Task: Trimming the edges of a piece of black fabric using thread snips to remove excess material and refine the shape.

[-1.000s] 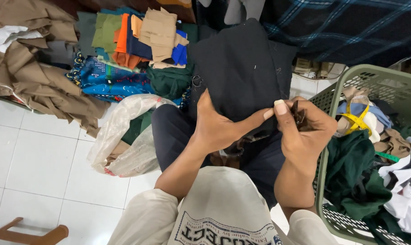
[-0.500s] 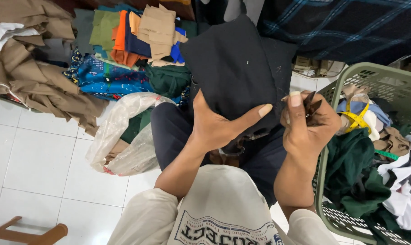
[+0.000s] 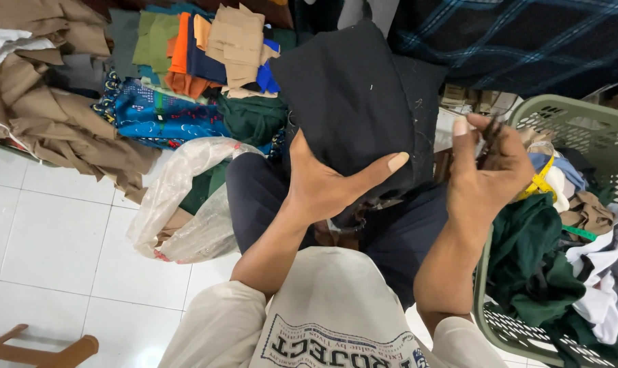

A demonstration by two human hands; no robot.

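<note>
My left hand [image 3: 336, 182] grips a black piece of cloth [image 3: 355, 102] from below, thumb across its lower edge, holding it up in front of me over my lap. My right hand [image 3: 486, 178] is to the right of the cloth, fingers pinched on a small dark tuft of threads [image 3: 491, 140] pulled clear of the cloth's edge. Tiny bits of lint dot the black fabric. My dark trousers [image 3: 254, 187] show under the cloth.
A green laundry basket [image 3: 581, 116] full of mixed fabric, dark green cloth draped over its rim, stands at my right. Folded coloured cloth stacks [image 3: 206, 48], brown fabric [image 3: 43, 116] and a clear plastic bag [image 3: 186, 197] lie left on the white tiled floor. A wooden piece [image 3: 43, 351] shows bottom left.
My right hand has pulled away to the right from the cloth's edge, carrying the pinched threads. The left hand stays on the cloth, lifting it slightly.
</note>
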